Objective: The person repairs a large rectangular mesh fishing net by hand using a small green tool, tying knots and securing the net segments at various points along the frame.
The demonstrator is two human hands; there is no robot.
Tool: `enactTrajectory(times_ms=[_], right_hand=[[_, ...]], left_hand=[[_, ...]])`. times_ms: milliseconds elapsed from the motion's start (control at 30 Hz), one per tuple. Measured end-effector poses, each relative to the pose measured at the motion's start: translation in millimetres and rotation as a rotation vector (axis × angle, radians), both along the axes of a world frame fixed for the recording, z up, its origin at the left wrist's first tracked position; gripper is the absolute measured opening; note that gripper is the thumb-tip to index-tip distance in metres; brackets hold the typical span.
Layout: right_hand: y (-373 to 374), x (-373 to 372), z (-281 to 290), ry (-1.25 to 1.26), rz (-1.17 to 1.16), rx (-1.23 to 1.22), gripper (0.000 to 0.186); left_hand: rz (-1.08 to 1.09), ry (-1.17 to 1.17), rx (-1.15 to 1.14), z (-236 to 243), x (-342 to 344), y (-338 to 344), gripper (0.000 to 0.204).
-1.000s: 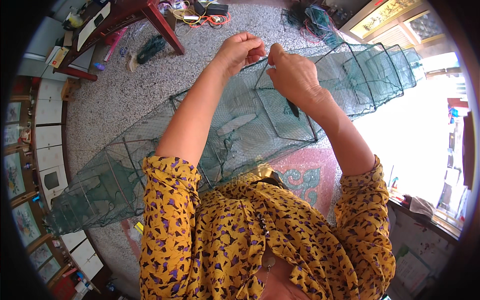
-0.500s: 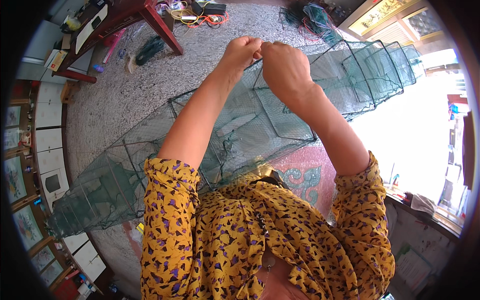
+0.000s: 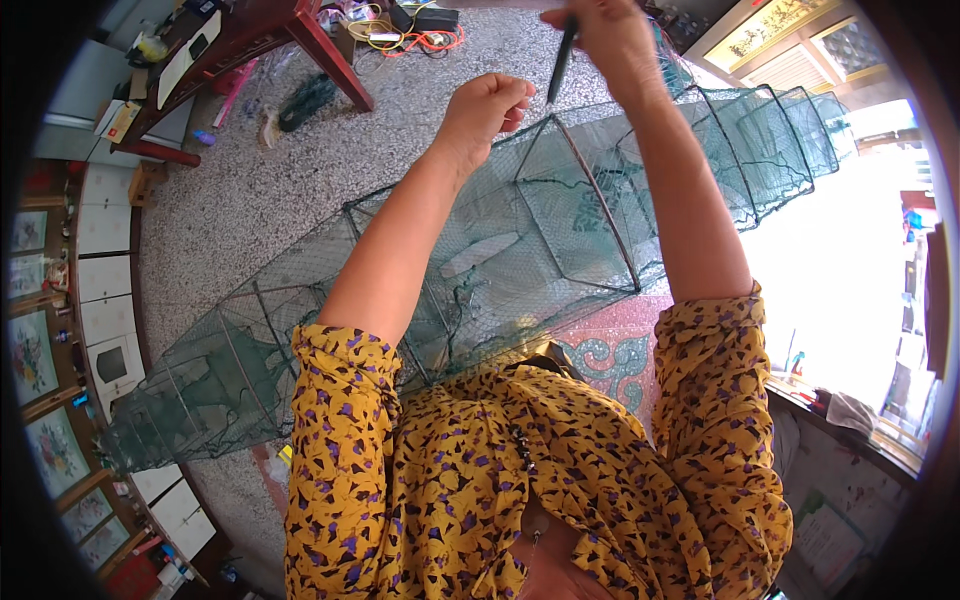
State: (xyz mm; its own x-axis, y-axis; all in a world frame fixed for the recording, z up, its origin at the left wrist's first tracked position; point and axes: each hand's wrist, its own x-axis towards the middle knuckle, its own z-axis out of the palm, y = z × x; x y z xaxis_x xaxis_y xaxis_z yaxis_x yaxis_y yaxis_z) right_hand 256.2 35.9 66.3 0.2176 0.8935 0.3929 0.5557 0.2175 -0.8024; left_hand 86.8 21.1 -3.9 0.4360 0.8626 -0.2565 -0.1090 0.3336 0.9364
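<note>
A long green mesh net [image 3: 480, 220] with rectangular dark wire frames stretches diagonally across the view. My left hand [image 3: 485, 115] is pinched closed at its upper edge, near a frame's corner; what sits in the fingertips is too small to make out. My right hand [image 3: 615, 45] is raised high at the top, above and right of my left, holding a dark, slim, pointed tool [image 3: 560, 65] that angles down toward the left hand. Its upper fingers are partly blurred.
A dark red wooden table [image 3: 330, 70] stands upper left, with tangled cords [image 3: 420, 38] beside it on the speckled floor [image 3: 230, 230]. White cabinets [image 3: 105, 210] line the left wall. At right are a bright doorway [image 3: 840, 270] and a ledge holding a cloth [image 3: 850, 412].
My right hand has moved up and away from my left, and the dark tool now shows clearly above the net. My left hand stays near the upper edge, pinched.
</note>
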Motion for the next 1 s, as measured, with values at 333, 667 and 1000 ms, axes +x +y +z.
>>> enactTrajectory(times_ms=[333,667,1000], right_hand=[[-59.4,18.2,90.3,-0.021,0.164,0.026,0.021],[-99.9,103.4,79.5,-0.318,-0.146,-0.506,0.028],[-112.5,25.6,68.6,-0.404,0.300,-0.021,0.012]], left_hand=[[-0.284,0.022,0.487,17.0,-0.8,-11.2,0.012],[-0.298,-0.031,0.347,21.6,1.8,-10.2,0.010],[-0.075,0.003,0.131,28.7,-35.2,-11.5,0.009]])
